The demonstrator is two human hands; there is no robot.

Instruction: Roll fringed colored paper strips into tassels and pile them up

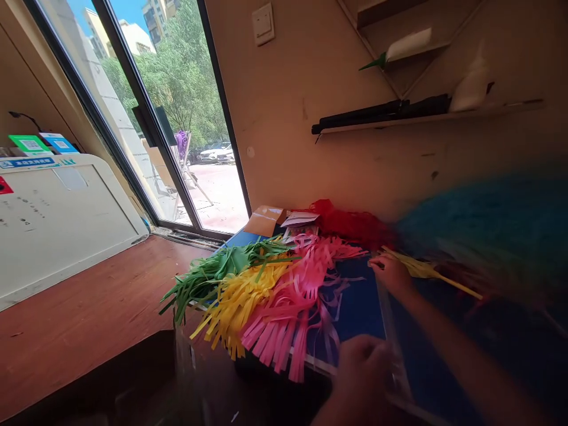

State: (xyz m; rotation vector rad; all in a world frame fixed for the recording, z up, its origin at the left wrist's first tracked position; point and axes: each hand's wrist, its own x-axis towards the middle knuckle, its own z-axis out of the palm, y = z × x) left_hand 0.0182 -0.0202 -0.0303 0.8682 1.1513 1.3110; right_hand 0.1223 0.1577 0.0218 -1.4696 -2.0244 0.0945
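Observation:
My left hand [364,364] is low in front, over the near edge of the blue tabletop [359,302]. Its fingers are curled closed, and what they may hold is hidden. Farther up, my right hand [394,273] is pinched closed beside a yellow strip bundle [419,266]; I cannot make out what is between the fingertips. A clear plastic strip [390,331] runs along the table between the two hands. To their left lie fringed streamers in pink [284,319], yellow [235,290] and green [195,287], their ends hanging over the edge.
Against the wall are a red fringe heap [350,225], an orange-brown packet [265,221] and a blurred blue mass [488,219]. A wall shelf [426,117] holds black rolled items and a white bottle. At left stand a white board [66,219] and a glass door [186,118].

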